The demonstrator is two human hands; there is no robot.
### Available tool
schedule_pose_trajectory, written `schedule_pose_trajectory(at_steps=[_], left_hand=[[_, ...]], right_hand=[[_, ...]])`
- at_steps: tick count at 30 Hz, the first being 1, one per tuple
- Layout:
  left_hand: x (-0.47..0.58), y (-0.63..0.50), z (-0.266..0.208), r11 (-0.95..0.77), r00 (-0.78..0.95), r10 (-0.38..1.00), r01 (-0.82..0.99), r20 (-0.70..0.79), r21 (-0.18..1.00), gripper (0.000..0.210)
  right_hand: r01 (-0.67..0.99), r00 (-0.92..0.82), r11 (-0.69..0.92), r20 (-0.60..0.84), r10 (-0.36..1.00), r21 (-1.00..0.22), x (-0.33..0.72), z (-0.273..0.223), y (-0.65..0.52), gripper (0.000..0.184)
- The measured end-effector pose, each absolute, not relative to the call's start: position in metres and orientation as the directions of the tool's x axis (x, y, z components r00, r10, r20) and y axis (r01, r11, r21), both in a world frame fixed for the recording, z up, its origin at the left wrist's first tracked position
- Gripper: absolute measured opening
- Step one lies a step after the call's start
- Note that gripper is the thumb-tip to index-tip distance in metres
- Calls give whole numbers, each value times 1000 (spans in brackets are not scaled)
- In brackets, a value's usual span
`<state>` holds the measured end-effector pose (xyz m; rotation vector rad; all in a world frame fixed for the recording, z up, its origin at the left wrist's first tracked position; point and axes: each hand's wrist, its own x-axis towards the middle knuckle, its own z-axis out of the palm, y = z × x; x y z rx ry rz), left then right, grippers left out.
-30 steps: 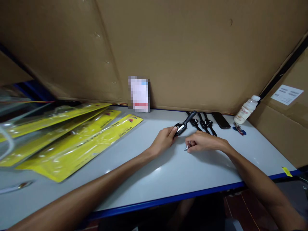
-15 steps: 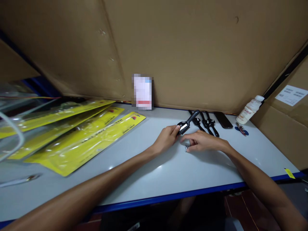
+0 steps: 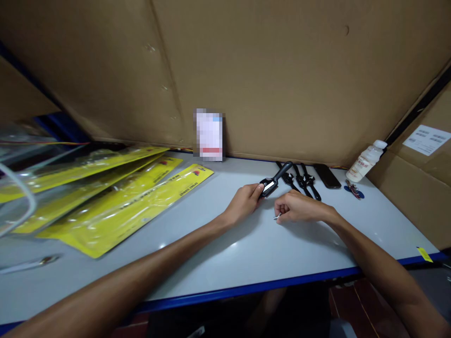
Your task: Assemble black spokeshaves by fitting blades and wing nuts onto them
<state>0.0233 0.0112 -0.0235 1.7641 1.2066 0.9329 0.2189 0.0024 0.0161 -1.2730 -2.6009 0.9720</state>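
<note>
My left hand (image 3: 243, 203) is closed around one end of a black spokeshave (image 3: 269, 186), held above the table. Its other handle points up and to the right, and a bright blade shows in the middle. My right hand (image 3: 298, 206) is just to the right and nearer me, fingers curled. Between its fingertips is a small silver screw (image 3: 276, 217), close over the tabletop and apart from the tool. Behind my right hand several more black spokeshaves (image 3: 306, 180) lie on the table, partly hidden by one another and by the hand.
Several yellow blister cards (image 3: 141, 211) fan across the left of the white table (image 3: 218, 267). A black phone (image 3: 327, 176), a white bottle (image 3: 365, 162) and a small wired part (image 3: 354, 190) lie at the back right. A blurred card (image 3: 209, 136) leans on the cardboard wall (image 3: 268, 84).
My right hand's fingers have curled in and drawn slightly right, away from the spokeshave. The screw has tipped from nearly upright to lying flatter. My left hand has stayed still.
</note>
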Motion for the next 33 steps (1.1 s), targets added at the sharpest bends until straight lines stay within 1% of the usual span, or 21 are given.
schedule_pose_trajectory(at_steps=[1, 3, 5, 7, 9, 10, 12, 15, 16, 18, 21, 24, 27, 30, 33], left_hand=[[23, 12, -24, -241, 277, 951, 373, 140, 896, 45], [23, 12, -25, -242, 278, 950, 378, 140, 894, 46], [23, 13, -25, -233, 282, 951, 379, 129, 896, 47], [23, 13, -24, -227, 301, 947, 377, 113, 898, 46], [23, 13, -22, -216, 324, 942, 380, 90, 900, 43], [23, 12, -21, -209, 335, 939, 384, 76, 899, 41], [24, 10, -18, -203, 357, 933, 399, 53, 894, 40], [25, 7, -15, -220, 397, 917, 432, 35, 875, 42], [26, 6, -15, -220, 406, 914, 445, 23, 868, 42], [27, 5, -14, -189, 409, 912, 472, -24, 861, 41], [27, 4, -14, -116, 403, 910, 478, -100, 871, 40], [26, 4, -12, -57, 407, 899, 470, -158, 881, 39], [26, 3, -8, -8, 399, 889, 507, -226, 862, 38], [27, 1, -3, 13, 388, 883, 541, -263, 841, 39], [27, 1, -2, 24, 401, 873, 536, -279, 844, 38]], right_hand=[[672, -645, 434, -186, 741, -601, 218, 17, 1, 10], [621, -637, 344, -198, 745, -704, 217, 20, 0, 12], [519, -627, 254, -161, 762, -816, 217, 22, 1, 15], [414, -571, 246, -40, 820, -876, 219, 25, 3, 17], [386, -465, 296, 93, 880, -874, 220, 27, 5, 15], [409, -410, 334, 156, 899, -849, 221, 27, 6, 13], [501, -346, 424, 275, 897, -754, 222, 26, 8, 11], [614, -371, 535, 386, 844, -580, 220, 23, 8, 14], [628, -387, 554, 398, 832, -547, 219, 22, 7, 17], [637, -405, 566, 397, 823, -523, 217, 20, 6, 20], [644, -442, 593, 398, 804, -483, 215, 18, 4, 16], [653, -511, 659, 424, 747, -374, 213, 13, 4, 23], [652, -556, 700, 444, 703, -291, 213, 5, 6, 29], [648, -581, 719, 446, 680, -251, 213, -1, 6, 30], [641, -611, 738, 442, 657, -212, 213, -1, 4, 32]])
